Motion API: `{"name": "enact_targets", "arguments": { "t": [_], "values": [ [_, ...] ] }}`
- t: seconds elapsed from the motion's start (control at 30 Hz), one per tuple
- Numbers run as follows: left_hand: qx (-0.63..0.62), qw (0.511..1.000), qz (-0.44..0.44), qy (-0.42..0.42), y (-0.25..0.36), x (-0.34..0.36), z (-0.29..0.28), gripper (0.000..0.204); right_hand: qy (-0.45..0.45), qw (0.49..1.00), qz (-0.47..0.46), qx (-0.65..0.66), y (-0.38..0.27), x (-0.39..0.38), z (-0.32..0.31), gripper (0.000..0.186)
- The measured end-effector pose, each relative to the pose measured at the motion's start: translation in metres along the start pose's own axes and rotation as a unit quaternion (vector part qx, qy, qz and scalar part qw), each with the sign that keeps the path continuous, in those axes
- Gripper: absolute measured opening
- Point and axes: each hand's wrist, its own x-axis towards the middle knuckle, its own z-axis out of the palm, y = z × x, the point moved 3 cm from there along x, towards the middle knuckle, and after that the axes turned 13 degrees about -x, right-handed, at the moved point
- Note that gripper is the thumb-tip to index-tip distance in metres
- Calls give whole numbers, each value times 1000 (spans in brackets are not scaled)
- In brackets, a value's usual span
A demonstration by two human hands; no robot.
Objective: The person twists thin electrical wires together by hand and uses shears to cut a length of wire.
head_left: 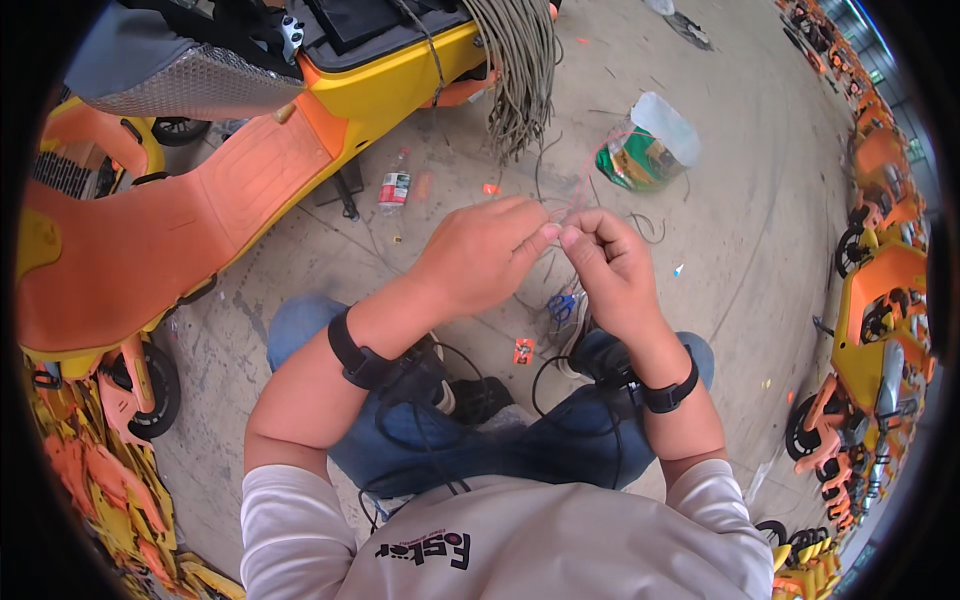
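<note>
Hands meet mid-view, tips almost touching, over the concrete floor (pixel 740 330). L hand (pixel 485 255) is palm-down w/ thumb & index pinched narrow on a thin strand (pixel 586 178); R hand (pixel 612 272) is also pinched narrow on it, other fingers curled in. Strand is pinkish & fine, right at the fingertips, & runs up toward the green-and-white bag (pixel 645 150) standing open on the floor, upper R. Exact wrap of strand btwn the tips is too small to tell.

Both wrists have a black strap, L one (pixel 365 362) & R one (pixel 668 395), w/ black cables hanging nr the knees. Person squats in blue jeans (pixel 480 440) & a light grey shirt (pixel 560 530).

Below the hands, btwn the feet: blue-handled tool (pixel 562 306), looks like scissors, nr the R shoe; small orange-red card (pixel 523 351) lies just below it, to the L. Plastic bottle (pixel 394 188) w/ red label is upper L of the L hand.

Yellow-and-orange scooter (pixel 265 165) fills the L side, w/ a thick bundle of grey-brown cords (pixel 515 75) draped off its end, above the hands. More scooters (pixel 880 290) line the far R edge.
</note>
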Motion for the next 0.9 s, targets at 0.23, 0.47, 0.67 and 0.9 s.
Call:
{"name": "enact_targets", "arguments": {
  "t": [0.23, 0.47, 0.67, 0.9],
  "values": [
    [-345, 905, -247, -41, -1, 0, 0, 28, -22, 995, 72, 61, -14, -5, -1, 13],
    [-528, 799, -270, 98, -16, 4, -24, 34, -17, 983, 104, 150, -12, 0, -8, 17],
    [-358, 888, -287, 36, -26, 7, -45, 24, -6, 962, 111, 251, -6, 6, -32, 17],
    [-42, 996, -29, 78, 3, 2, -17, 21, -58, 950, 114, 285, -3, 6, -22, 15]
  ]
}}
